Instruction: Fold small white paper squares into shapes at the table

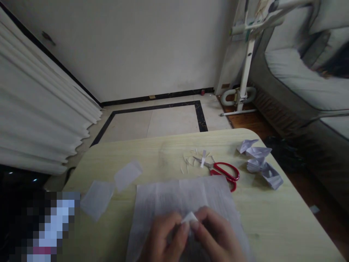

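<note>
White paper (pixel 190 217) is pinched by both hands (pixel 167 233) (pixel 218 233).

A: Hands first, and it's two: one left hand (pixel 166 234), one right hand (pixel 218 234), with one small white piece (pixel 190 217) between them!

B: Beneath, one large sheet (pixel 180 196), all on one table (pixel 272 225).

A: Over left, two paper rectangles (pixel 98 198); single layers or stacks, I can't tell.

B: Far side, one pair of scissors (pixel 212 166), one wider strip (pixel 203 158), several slivers (pixel 187 164) too fine to count.

A: And far right, what looks like four folded papers (pixel 259 152)!
</note>
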Demonstrator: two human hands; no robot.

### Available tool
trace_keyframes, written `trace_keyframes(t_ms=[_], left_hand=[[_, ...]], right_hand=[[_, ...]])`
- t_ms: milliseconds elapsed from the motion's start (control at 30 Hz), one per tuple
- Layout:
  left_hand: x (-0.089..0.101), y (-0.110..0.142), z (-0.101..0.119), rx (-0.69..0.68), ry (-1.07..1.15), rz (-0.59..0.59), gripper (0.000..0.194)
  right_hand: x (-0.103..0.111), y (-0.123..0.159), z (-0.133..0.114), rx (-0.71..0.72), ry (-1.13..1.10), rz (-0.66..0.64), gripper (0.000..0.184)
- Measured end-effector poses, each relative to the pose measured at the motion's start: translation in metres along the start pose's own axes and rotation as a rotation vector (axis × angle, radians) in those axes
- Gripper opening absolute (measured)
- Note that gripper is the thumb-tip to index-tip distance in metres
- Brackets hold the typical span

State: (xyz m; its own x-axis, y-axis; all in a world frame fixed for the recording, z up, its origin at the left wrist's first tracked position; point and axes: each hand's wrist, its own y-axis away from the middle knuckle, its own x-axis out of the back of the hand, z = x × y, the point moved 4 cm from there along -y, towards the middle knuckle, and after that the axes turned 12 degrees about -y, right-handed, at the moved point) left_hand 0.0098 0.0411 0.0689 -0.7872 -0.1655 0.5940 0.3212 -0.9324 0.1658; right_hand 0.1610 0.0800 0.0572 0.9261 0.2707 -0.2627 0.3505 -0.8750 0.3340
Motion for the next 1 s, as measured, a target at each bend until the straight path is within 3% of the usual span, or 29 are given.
trace_keyframes(t_ms=[100,200,400,600,767,1000], left_hand=[[0.018,-0.016,-0.005,-0.031,0.028,-0.102,0.023],[0.031,-0.026,-0.008,-0.044,0.125,-0.199,0.029],[0.046,-0.032,-0.018,-0.003,0.293,-0.229,0.034],[0.057,-0.036,-0.028,0.043,0.335,-0.284,0.035],[0.061,-0.039,-0.027,0.042,0.333,-0.292,0.034],[0.055,-0.036,-0.025,-0.027,0.287,-0.248,0.027]], right_hand=[[-0.015,-0.004,-0.004,0.059,0.066,0.098,0.044],[-0.036,-0.007,-0.003,0.08,0.11,0.104,0.041],[-0.065,-0.01,-0.001,0.09,0.175,0.192,0.033],[-0.086,-0.017,-0.008,0.048,0.122,0.153,0.035],[-0.093,-0.023,-0.011,0.05,0.098,0.144,0.029],[-0.083,-0.026,-0.018,0.12,0.06,0.13,0.029]])
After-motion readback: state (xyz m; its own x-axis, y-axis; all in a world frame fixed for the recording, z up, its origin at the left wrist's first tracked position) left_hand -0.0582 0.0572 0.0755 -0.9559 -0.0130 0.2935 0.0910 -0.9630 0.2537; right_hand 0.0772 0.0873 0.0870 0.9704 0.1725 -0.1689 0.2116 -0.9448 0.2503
